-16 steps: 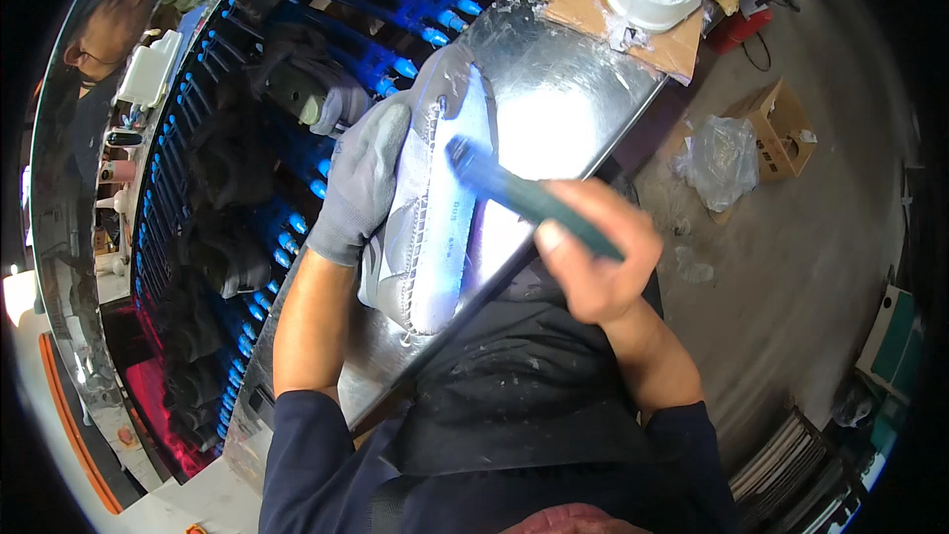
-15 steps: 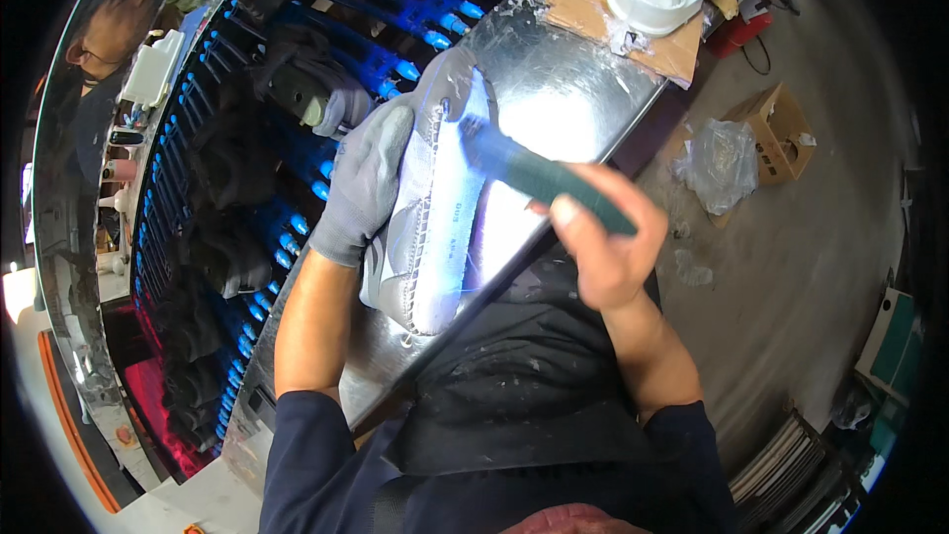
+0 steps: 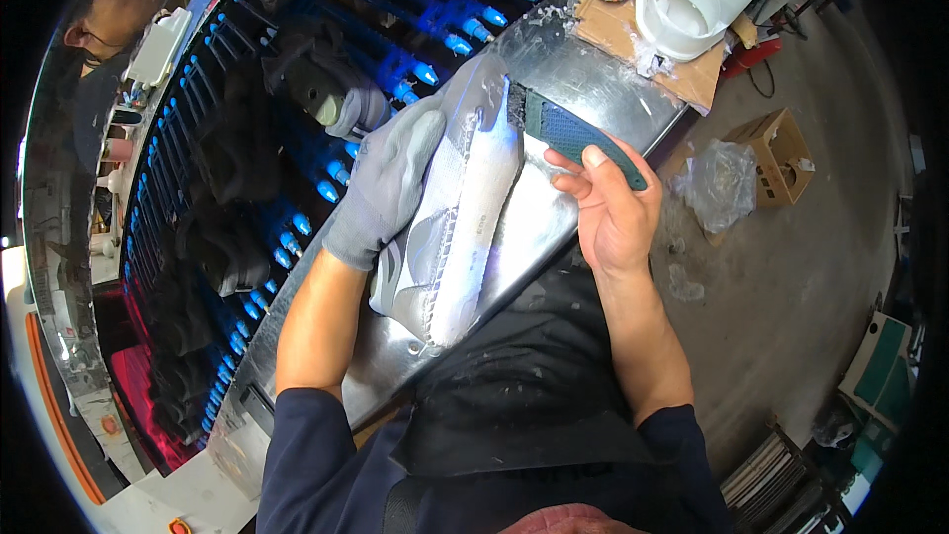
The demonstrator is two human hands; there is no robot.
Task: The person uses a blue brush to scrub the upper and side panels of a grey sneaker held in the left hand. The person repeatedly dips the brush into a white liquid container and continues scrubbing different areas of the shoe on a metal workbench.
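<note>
R hand (image 3: 618,218), bare: I see thumb & fingers pinching the green handle of a brush (image 3: 581,138), prob. held well back so the knuckles stay off the work. Its dark bristles sit at the shoe's far edge; can't tell for sure if they touch. L hand (image 3: 388,178), gray-gloved: fingers curled over the gray shoe (image 3: 470,222), tips partly hidden, prob. to stop it rolling. Shoe lies tilted between both hands, pale underside w/ stitched edge turned twd. the R fingers, I'd guess to leave that face within easy reach.

Under both hands: a scuffed metal table (image 3: 593,79), bright w/ glare nr. the shoe. Left of the gloved fingers, dark shoes (image 3: 306,69) sit among blue-tipped rods (image 3: 425,72). Beyond the R fingertips, a white container (image 3: 682,15) stands on cardboard (image 3: 605,32), maybe to protect the metal. Farther right, on the gray floor (image 3: 791,307): a carton (image 3: 784,143) & clear plastic bag (image 3: 727,178). Below both hands, a dark apron (image 3: 524,356).
</note>
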